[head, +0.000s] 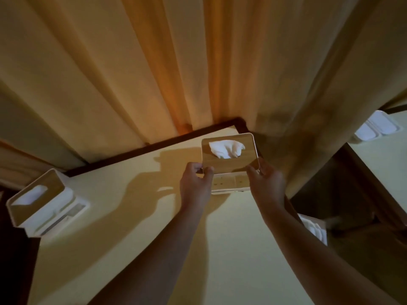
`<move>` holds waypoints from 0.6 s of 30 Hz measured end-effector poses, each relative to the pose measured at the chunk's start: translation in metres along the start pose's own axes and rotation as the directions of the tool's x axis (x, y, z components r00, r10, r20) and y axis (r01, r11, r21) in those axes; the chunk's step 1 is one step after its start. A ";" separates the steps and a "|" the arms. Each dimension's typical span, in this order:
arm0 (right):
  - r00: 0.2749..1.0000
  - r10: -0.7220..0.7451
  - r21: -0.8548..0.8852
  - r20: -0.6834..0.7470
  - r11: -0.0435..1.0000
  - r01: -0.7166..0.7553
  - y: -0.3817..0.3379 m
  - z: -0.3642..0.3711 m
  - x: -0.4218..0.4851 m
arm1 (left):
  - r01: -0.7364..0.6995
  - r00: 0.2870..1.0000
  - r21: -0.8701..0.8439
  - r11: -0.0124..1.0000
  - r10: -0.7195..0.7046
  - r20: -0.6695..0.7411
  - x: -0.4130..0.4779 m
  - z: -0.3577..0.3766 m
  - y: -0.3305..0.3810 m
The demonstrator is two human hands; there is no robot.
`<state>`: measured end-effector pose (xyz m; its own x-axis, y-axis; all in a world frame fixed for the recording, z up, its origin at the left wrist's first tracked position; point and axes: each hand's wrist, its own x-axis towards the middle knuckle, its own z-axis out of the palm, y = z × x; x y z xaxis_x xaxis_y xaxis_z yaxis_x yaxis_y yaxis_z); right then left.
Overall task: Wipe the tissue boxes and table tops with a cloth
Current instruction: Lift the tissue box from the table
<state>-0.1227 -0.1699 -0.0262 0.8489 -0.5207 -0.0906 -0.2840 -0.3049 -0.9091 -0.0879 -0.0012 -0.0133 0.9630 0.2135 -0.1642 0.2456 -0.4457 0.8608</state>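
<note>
Left hand (196, 180), right hand (267, 183) pinched near corners of the box (231, 165); we judged it light, stiff. Sides suited gripping.

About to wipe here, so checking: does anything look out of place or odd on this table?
The white tissue box with a wooden lid sits at the cream table top's very left edge; whether it overhangs is unclear. The left hand and right hand grip a matching box at the far corner, with no cloth in view.
</note>
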 end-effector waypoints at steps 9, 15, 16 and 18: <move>0.998 -0.024 -0.059 0.065 0.998 0.028 0.028 -0.041 -0.135 | 0.020 0.998 -0.067 0.998 -0.024 -0.059 -0.138 -0.046 -0.049; 0.992 -0.072 -0.087 0.100 0.993 0.081 0.050 -0.075 -0.227 | 0.019 0.997 -0.059 0.998 -0.023 -0.069 -0.234 -0.074 -0.083; 0.992 -0.075 -0.099 0.106 0.991 0.085 0.054 -0.080 -0.239 | 0.027 0.997 -0.053 0.998 -0.031 -0.069 -0.247 -0.077 -0.089; 0.989 -0.081 -0.119 0.122 0.988 0.095 0.064 -0.091 -0.260 | 0.044 0.996 -0.067 0.997 -0.049 -0.073 -0.271 -0.082 -0.102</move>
<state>-0.4024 -0.1261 -0.0239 0.9170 -0.3935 -0.0654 -0.2525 -0.4457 -0.8588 -0.3825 0.0574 -0.0172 0.9393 0.2975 -0.1707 0.2797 -0.3763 0.8833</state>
